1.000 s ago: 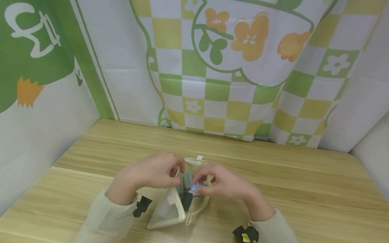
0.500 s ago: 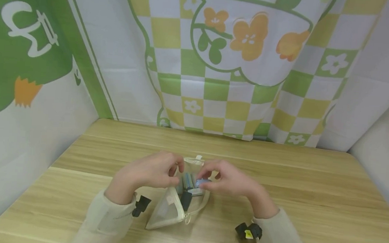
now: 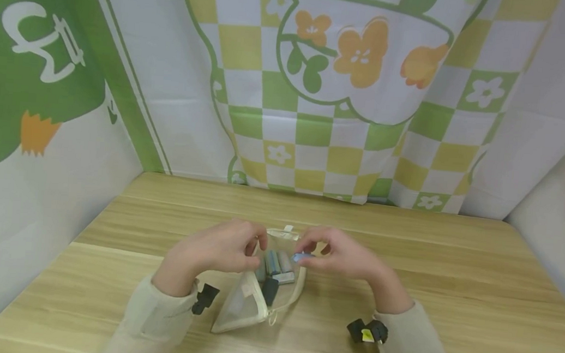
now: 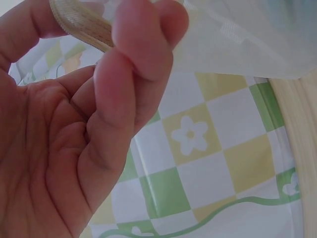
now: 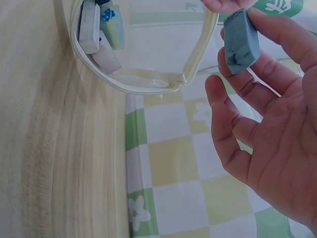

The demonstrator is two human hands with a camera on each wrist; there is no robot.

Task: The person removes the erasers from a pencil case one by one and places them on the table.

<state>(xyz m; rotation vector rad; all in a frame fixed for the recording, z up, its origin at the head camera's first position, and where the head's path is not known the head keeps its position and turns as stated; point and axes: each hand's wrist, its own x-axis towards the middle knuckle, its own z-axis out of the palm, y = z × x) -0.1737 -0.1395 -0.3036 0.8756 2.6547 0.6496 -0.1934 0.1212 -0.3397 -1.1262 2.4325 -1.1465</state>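
A translucent cream zip pouch (image 3: 246,310) stands unzipped on the table. My left hand (image 3: 225,246) grips its left rim; in the left wrist view, the zip edge (image 4: 81,25) runs between thumb and curled fingers. Above the pouch's right rim, my right hand (image 3: 343,254) pinches a small blue eraser (image 5: 241,42) between thumb and fingertips, and the block shows dark smudges. Inside the pouch lie a white block (image 3: 283,278), a green-and-blue eraser (image 3: 272,263), a pale block (image 3: 285,261) and a dark block (image 3: 269,291). Left fingers partly hide the contents at that side.
The wooden table (image 3: 428,274) extends around the pouch on all sides. A patterned curtain (image 3: 315,129) hangs along its back edge, and another cloth (image 3: 47,100) covers the left side. Black wrist cameras (image 3: 367,331) sit at both cuffs.
My right hand has lifted the blue eraser out of the pouch, up and to the right, uncovering the white and pale blocks. My left hand has kept its place on the rim.
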